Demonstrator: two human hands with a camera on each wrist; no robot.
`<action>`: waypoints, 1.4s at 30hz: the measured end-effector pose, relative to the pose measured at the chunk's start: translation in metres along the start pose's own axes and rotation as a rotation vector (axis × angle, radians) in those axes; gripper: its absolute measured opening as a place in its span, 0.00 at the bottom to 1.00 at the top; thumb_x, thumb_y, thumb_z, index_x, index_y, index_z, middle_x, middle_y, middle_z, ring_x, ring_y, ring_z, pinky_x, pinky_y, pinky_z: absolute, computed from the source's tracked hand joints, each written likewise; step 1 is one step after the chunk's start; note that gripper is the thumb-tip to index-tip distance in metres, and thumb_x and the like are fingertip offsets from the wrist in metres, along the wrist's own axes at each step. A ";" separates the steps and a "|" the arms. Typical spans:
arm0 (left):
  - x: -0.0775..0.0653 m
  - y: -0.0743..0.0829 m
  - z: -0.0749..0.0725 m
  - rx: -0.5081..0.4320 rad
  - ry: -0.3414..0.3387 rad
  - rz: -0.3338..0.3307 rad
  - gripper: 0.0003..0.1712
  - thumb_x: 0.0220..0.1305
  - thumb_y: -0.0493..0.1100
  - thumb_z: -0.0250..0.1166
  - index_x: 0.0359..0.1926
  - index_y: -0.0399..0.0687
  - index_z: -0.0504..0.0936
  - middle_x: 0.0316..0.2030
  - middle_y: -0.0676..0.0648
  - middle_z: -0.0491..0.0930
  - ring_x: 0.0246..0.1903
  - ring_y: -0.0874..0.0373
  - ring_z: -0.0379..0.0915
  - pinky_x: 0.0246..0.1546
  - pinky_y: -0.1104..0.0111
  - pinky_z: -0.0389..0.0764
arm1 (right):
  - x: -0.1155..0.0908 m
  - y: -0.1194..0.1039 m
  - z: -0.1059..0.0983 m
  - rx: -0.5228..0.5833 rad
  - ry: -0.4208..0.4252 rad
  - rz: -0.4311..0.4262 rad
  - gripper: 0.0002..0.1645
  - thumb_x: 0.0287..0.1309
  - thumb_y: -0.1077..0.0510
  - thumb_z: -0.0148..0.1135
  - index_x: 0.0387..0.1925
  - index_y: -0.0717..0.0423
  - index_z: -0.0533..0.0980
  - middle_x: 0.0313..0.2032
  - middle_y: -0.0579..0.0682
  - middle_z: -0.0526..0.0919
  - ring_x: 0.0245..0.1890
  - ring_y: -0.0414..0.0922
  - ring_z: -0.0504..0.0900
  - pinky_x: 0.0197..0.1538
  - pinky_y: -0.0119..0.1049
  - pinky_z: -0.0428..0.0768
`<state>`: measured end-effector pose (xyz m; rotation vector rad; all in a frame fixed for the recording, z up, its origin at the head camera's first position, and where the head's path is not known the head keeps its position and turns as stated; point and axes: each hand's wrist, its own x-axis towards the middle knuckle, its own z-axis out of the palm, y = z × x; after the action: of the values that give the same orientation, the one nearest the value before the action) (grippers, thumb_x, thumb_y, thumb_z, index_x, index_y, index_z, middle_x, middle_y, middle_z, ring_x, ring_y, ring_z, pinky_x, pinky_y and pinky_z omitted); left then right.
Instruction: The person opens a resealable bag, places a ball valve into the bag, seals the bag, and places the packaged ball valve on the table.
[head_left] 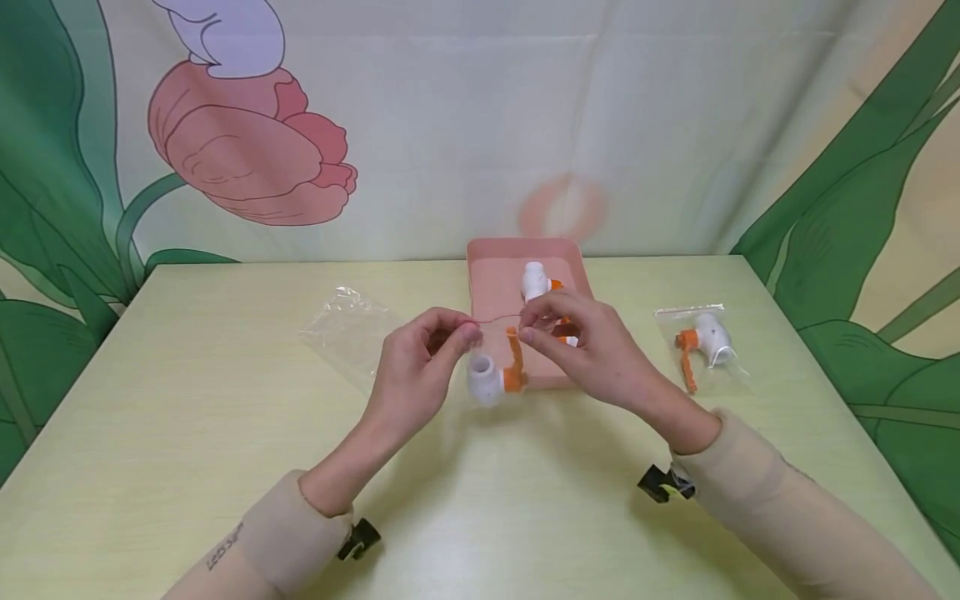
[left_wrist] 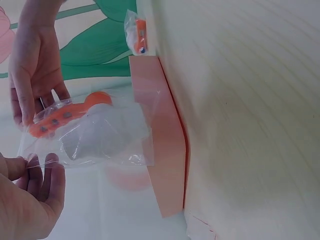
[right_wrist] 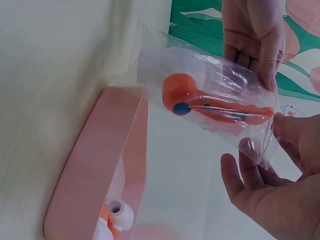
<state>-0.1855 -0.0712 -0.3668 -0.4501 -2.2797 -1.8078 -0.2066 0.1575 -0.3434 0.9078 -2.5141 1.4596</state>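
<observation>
Between both hands hangs a clear zip bag (left_wrist: pixel 142 155) with a white plastic ball valve (head_left: pixel 486 379) inside. The valve's orange lever handle (right_wrist: pixel 225 107) points up toward the bag's mouth. My left hand (head_left: pixel 412 367) pinches the mouth at its left corner between thumb and forefinger. At the right corner, my right hand (head_left: pixel 592 350) pinches the same edge, its other fingers loosely bent. A reddish line runs along the mouth between the two grips. The bag hangs above the table, in front of the pink tray (head_left: pixel 487 279).
White valves with orange handles, one of them an upright valve (head_left: pixel 535 279), lie in the tray, partly hidden by my right hand. A second bagged valve (head_left: pixel 712 340) lies on the table at right. A flat clear bag (head_left: pixel 348 325) lies left of the tray.
</observation>
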 end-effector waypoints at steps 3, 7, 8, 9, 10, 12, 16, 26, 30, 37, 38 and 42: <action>0.000 0.001 0.000 -0.028 0.003 -0.017 0.06 0.71 0.36 0.66 0.43 0.35 0.84 0.36 0.43 0.86 0.37 0.51 0.83 0.40 0.68 0.83 | 0.000 0.001 0.001 0.014 -0.008 0.033 0.05 0.66 0.63 0.68 0.43 0.55 0.82 0.37 0.45 0.84 0.39 0.43 0.81 0.48 0.42 0.83; -0.002 0.001 0.000 -0.048 0.008 -0.026 0.06 0.72 0.36 0.65 0.43 0.36 0.83 0.36 0.44 0.86 0.36 0.51 0.84 0.43 0.60 0.85 | 0.000 0.002 0.001 0.044 -0.020 0.042 0.06 0.67 0.63 0.68 0.44 0.57 0.81 0.38 0.46 0.83 0.40 0.44 0.81 0.47 0.41 0.82; -0.002 0.001 0.000 -0.048 0.008 -0.026 0.05 0.72 0.36 0.65 0.43 0.36 0.83 0.36 0.44 0.86 0.36 0.52 0.84 0.44 0.58 0.85 | 0.000 0.003 0.001 0.057 -0.023 0.043 0.07 0.67 0.63 0.68 0.45 0.57 0.81 0.39 0.47 0.83 0.40 0.45 0.81 0.48 0.41 0.82; -0.003 0.002 0.000 -0.051 0.009 -0.024 0.05 0.72 0.36 0.65 0.43 0.36 0.83 0.36 0.45 0.86 0.35 0.52 0.84 0.44 0.56 0.85 | 0.000 0.003 0.001 0.070 -0.025 0.045 0.09 0.67 0.63 0.68 0.47 0.58 0.80 0.41 0.48 0.83 0.41 0.45 0.81 0.48 0.41 0.82; -0.003 0.002 0.000 -0.053 0.008 -0.023 0.05 0.72 0.36 0.65 0.43 0.37 0.83 0.36 0.45 0.86 0.35 0.52 0.84 0.44 0.55 0.85 | 0.000 0.004 0.000 0.084 -0.027 0.048 0.11 0.66 0.63 0.68 0.48 0.59 0.79 0.42 0.49 0.82 0.43 0.45 0.81 0.49 0.41 0.82; -0.004 0.002 0.000 -0.054 0.010 -0.019 0.05 0.72 0.36 0.65 0.43 0.37 0.83 0.35 0.46 0.86 0.35 0.53 0.84 0.44 0.56 0.85 | 0.000 0.005 -0.001 0.107 -0.028 0.061 0.15 0.66 0.63 0.69 0.52 0.60 0.76 0.44 0.51 0.82 0.45 0.46 0.82 0.50 0.41 0.82; -0.005 0.002 0.000 -0.057 0.013 -0.009 0.05 0.72 0.36 0.65 0.43 0.37 0.83 0.35 0.46 0.86 0.35 0.53 0.84 0.41 0.61 0.85 | -0.002 0.007 -0.005 0.130 -0.040 0.131 0.18 0.65 0.63 0.70 0.54 0.61 0.76 0.46 0.52 0.82 0.47 0.47 0.82 0.53 0.40 0.81; -0.005 0.004 -0.001 -0.082 0.021 -0.036 0.05 0.71 0.36 0.65 0.43 0.36 0.83 0.35 0.43 0.86 0.35 0.51 0.85 0.44 0.54 0.85 | -0.003 0.008 -0.010 0.105 -0.055 0.223 0.08 0.66 0.60 0.70 0.43 0.59 0.82 0.38 0.53 0.83 0.38 0.51 0.82 0.45 0.38 0.84; -0.005 0.004 -0.001 -0.079 0.020 -0.034 0.05 0.72 0.35 0.65 0.43 0.36 0.82 0.35 0.43 0.87 0.35 0.51 0.85 0.43 0.57 0.85 | -0.002 0.008 -0.009 0.106 -0.051 0.218 0.06 0.66 0.61 0.70 0.40 0.60 0.82 0.35 0.54 0.81 0.32 0.52 0.82 0.40 0.36 0.83; -0.004 0.004 -0.004 -0.041 0.036 -0.027 0.05 0.71 0.36 0.65 0.43 0.36 0.83 0.35 0.44 0.87 0.35 0.52 0.85 0.40 0.64 0.85 | -0.002 0.005 -0.008 0.084 -0.023 0.174 0.06 0.64 0.63 0.71 0.38 0.63 0.82 0.34 0.54 0.82 0.28 0.49 0.81 0.36 0.34 0.84; -0.004 0.004 -0.004 -0.038 0.037 -0.030 0.05 0.71 0.36 0.65 0.43 0.37 0.83 0.35 0.44 0.87 0.35 0.51 0.85 0.40 0.64 0.85 | -0.002 0.005 -0.008 0.077 -0.021 0.162 0.06 0.63 0.63 0.71 0.38 0.64 0.82 0.33 0.54 0.82 0.27 0.49 0.80 0.34 0.33 0.83; -0.004 0.003 -0.005 -0.017 0.038 -0.032 0.05 0.71 0.36 0.66 0.42 0.37 0.83 0.35 0.44 0.87 0.36 0.50 0.84 0.40 0.64 0.85 | -0.002 0.003 -0.008 0.051 -0.020 0.127 0.05 0.62 0.64 0.72 0.37 0.62 0.82 0.30 0.53 0.82 0.25 0.49 0.78 0.28 0.31 0.78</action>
<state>-0.1808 -0.0764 -0.3647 -0.3813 -2.2607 -1.8360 -0.2084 0.1659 -0.3425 0.7870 -2.6039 1.5650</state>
